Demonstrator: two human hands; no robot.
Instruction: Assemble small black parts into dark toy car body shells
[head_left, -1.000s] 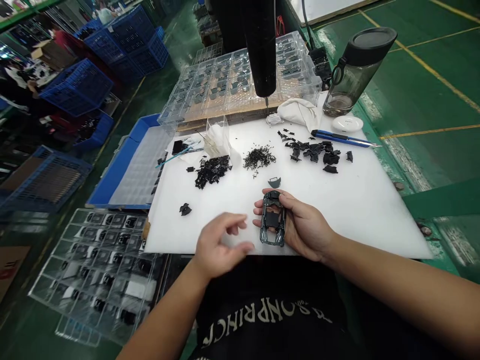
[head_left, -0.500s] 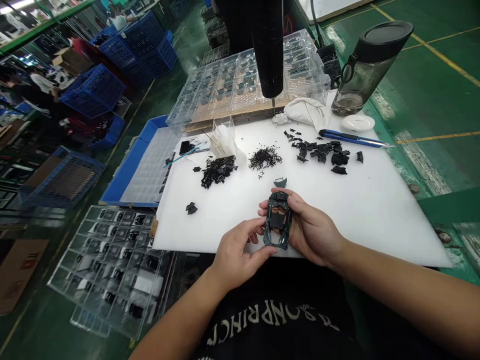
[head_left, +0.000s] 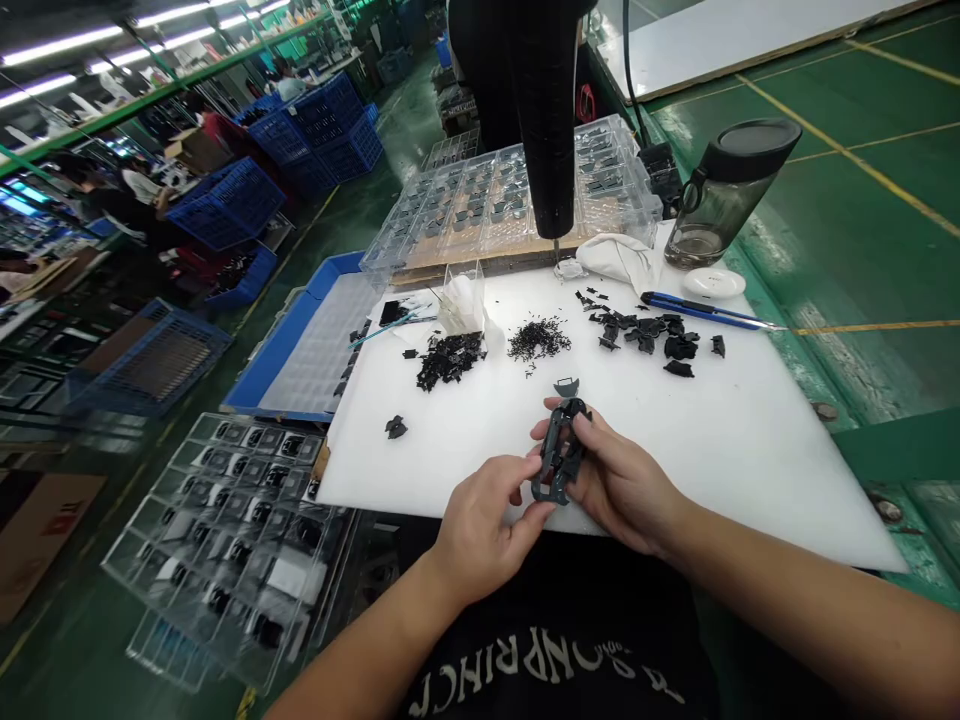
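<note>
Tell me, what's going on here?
A person is holding a small dark car-shaped frame in their right hand, with their left hand close against it. They're working over a white board scattered with black plastic bits. A black power screwdriver hangs over the board's far edge, and a clear tray of dark parts sits to the left.

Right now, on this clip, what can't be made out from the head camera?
In the head view:
Dark car-shaped frame: parts of it are hidden behind the fingers of the left hand and right hand, and its underside faces away.
Black hanging screwdriver: top cut off by the upper edge.
Pile of tiny black bits: too small to identify.
</note>
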